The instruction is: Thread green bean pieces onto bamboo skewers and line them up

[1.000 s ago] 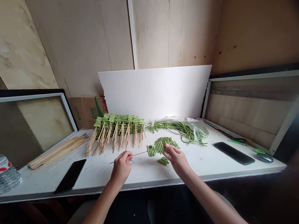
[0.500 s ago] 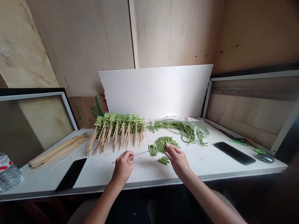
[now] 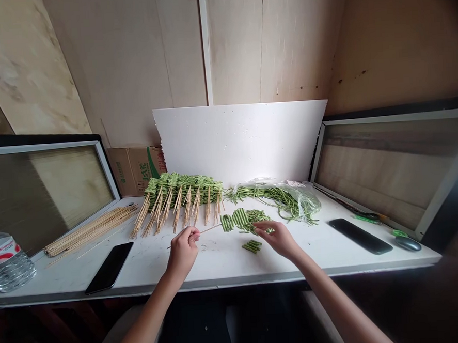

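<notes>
My left hand (image 3: 184, 245) is closed around the bare shaft of a thin wooden skewer (image 3: 210, 228), whose tail sticks out to its left. Short cut pieces of green bean (image 3: 234, 220) are threaded side by side on the skewer's right end, held above the table. My right hand (image 3: 274, 235) is off the skewer, fingers slightly apart, at the front edge of a heap of cut bean pieces (image 3: 259, 214). A few more cut pieces (image 3: 252, 246) lie in front of that heap, just below the right fingertips.
Stacked bean skewers (image 3: 183, 187) stand at the back, sticks toward me. Loose skewers (image 3: 91, 229) lie left, near a phone (image 3: 109, 268) and water bottle (image 3: 7, 262). Long beans (image 3: 269, 195) in clear plastic lie behind the heap. Another black phone (image 3: 359, 235) and a mouse (image 3: 407, 243) are right.
My right hand has let go of the beans on the skewer and moved right to the heap. The left hand has shifted slightly left and up with the skewer.
</notes>
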A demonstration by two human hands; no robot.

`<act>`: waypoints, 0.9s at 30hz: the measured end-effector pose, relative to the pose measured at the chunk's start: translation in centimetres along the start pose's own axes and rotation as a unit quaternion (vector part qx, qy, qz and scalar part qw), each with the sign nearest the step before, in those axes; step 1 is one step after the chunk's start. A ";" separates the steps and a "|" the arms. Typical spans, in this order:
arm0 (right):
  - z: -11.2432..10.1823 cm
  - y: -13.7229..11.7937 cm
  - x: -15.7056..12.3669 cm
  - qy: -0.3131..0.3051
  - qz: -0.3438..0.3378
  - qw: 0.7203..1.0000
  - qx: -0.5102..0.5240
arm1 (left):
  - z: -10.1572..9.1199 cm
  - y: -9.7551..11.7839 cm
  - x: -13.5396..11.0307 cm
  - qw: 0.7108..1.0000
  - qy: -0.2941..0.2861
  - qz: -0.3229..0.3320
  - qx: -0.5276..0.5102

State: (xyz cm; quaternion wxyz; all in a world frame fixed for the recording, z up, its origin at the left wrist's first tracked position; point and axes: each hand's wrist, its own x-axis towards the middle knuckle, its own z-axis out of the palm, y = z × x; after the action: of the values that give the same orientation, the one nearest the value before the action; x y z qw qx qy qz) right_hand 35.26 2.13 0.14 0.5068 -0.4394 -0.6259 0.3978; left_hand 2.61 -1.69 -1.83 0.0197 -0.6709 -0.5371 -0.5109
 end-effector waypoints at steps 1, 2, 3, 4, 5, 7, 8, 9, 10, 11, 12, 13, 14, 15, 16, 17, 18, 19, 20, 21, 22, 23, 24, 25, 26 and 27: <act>-0.3 0.5 0.1 0.006 -0.026 0.998 -0.052 | 0.1 -0.2 0.0 1.000 -0.002 -0.003 -0.001; -0.5 1.1 0.1 0.011 -0.045 0.995 -0.087 | 0.1 -0.4 0.0 1.000 -0.004 -0.004 -0.002; -0.5 1.7 0.0 0.013 -0.059 0.993 -0.104 | 0.2 -0.5 -0.1 1.000 -0.007 -0.004 -0.004; -0.4 2.3 0.0 0.012 -0.067 0.991 -0.113 | 0.3 -0.5 -0.1 1.000 -0.009 -0.004 -0.005; -0.2 2.8 -0.1 0.011 -0.073 0.990 -0.119 | 0.4 -0.6 -0.2 1.000 -0.012 -0.003 -0.005; 0.3 3.5 -0.2 0.023 -0.080 0.987 -0.137 | 0.6 -0.5 -0.3 1.000 -0.017 0.000 -0.005; 0.4 3.6 -0.3 0.029 -0.079 0.984 -0.156 | 0.6 -0.5 -0.3 1.000 -0.019 0.000 -0.006; 0.6 3.6 -0.4 0.029 -0.074 0.980 -0.185 | 0.6 -0.4 -0.3 1.000 -0.020 -0.001 -0.007; 0.6 3.4 -0.4 0.025 -0.065 0.973 -0.220 | 0.6 -0.4 -0.3 1.000 -0.022 -0.003 -0.009; 0.6 3.2 -0.4 0.018 -0.053 0.965 -0.255 | 0.6 -0.4 -0.4 1.000 -0.024 -0.006 -0.010; 0.5 2.9 -0.4 0.009 -0.042 0.958 -0.283 | 0.6 -0.4 -0.4 1.000 -0.025 -0.009 -0.010; 0.4 2.5 -0.4 0.002 -0.033 0.955 -0.295 | 0.6 -0.4 -0.4 1.000 -0.025 -0.011 -0.010; 0.3 2.1 -0.3 -0.002 -0.026 0.957 -0.288 | 0.6 -0.4 -0.4 1.000 -0.024 -0.013 -0.009; 0.2 1.7 -0.2 -0.004 -0.018 0.965 -0.261 | 0.6 -0.5 -0.4 1.000 -0.023 -0.015 -0.009; 0.1 1.4 -0.2 -0.003 -0.008 0.976 -0.216 | 0.6 -0.5 -0.4 1.000 -0.022 -0.015 -0.010; 0.0 1.0 -0.1 -0.003 0.004 0.987 -0.160 | 0.6 -0.5 -0.4 1.000 -0.022 -0.016 -0.013; -0.1 0.7 0.0 -0.001 0.018 0.995 -0.098 | 0.7 -0.5 -0.4 0.999 -0.023 -0.016 -0.016; -0.1 0.4 0.1 0.002 0.032 0.999 -0.034 | 0.7 -0.4 -0.5 0.999 -0.025 -0.015 -0.019; -0.1 0.2 0.1 0.006 0.045 0.999 0.029 | 0.7 -0.4 -0.5 0.999 -0.027 -0.015 -0.022; -0.1 0.1 0.2 0.012 0.055 0.994 0.091 | 0.8 -0.4 -0.6 0.999 -0.028 -0.014 -0.024; -0.1 0.0 0.2 0.017 0.063 0.987 0.144 | 0.8 -0.3 -0.6 0.999 -0.029 -0.012 -0.026; 0.0 0.0 0.2 0.021 0.068 0.980 0.186 | 0.9 -0.2 -0.7 0.999 -0.030 -0.011 -0.027; 0.0 0.0 0.2 0.023 0.073 0.973 0.216 | 0.9 -0.2 -0.7 0.999 -0.031 -0.010 -0.026; 0.1 0.0 0.2 0.022 0.078 0.968 0.239 | 0.9 -0.1 -0.8 0.999 -0.032 -0.009 -0.025; 0.2 0.0 0.2 0.021 0.085 0.962 0.258 | 1.0 -0.1 -0.8 0.999 -0.033 -0.008 -0.024; 0.3 0.0 0.2 0.019 0.092 0.957 0.275 | 1.0 -0.1 -0.8 0.999 -0.034 -0.009 -0.023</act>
State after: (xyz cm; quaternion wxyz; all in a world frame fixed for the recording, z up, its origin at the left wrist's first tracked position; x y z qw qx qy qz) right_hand 35.00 2.28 0.12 0.5809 -0.3458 -0.4398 0.5912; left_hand 3.34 -1.67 -2.95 -0.0189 -0.6836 -0.5312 -0.5001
